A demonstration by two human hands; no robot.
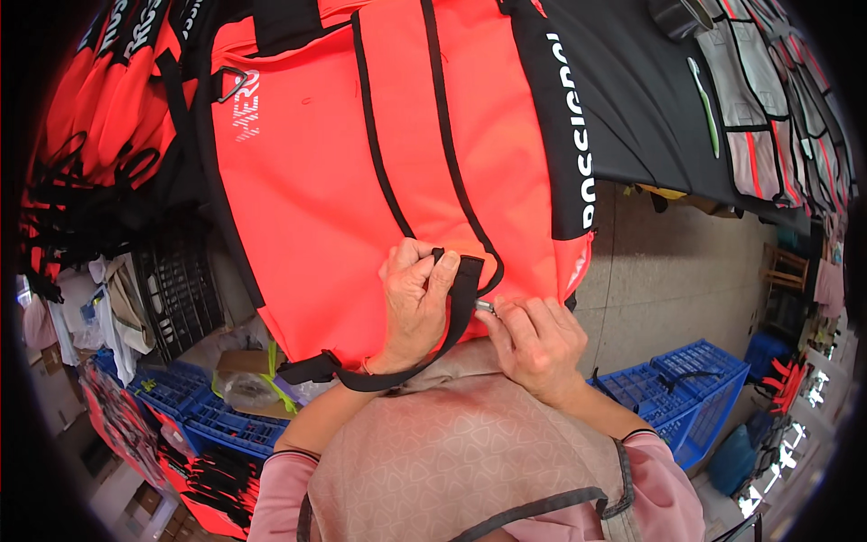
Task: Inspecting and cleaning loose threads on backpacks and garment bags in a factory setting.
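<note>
A large bright red-orange bag [298, 190] with black side panels and white lettering lies before me, its near part against my body. A wide red shoulder strap [402, 117] edged in black runs down its middle. Where that strap ends, my left hand [414, 303] pinches a black webbing strap [463, 294], whose loose length curves down to the left. Just right of it, my right hand [540, 350] is closed on a small metal-tipped tool [485, 306]; its tip is near the webbing, and the fingers hide the rest.
A black-covered table [632, 108] holds a slim green-and-white tool [704, 107] and a dark cup [679, 16]. Grey pouches [754, 99] lie at far right. Red-and-black bags [113, 108] are piled at left. Blue crates [695, 393] stand low on both sides.
</note>
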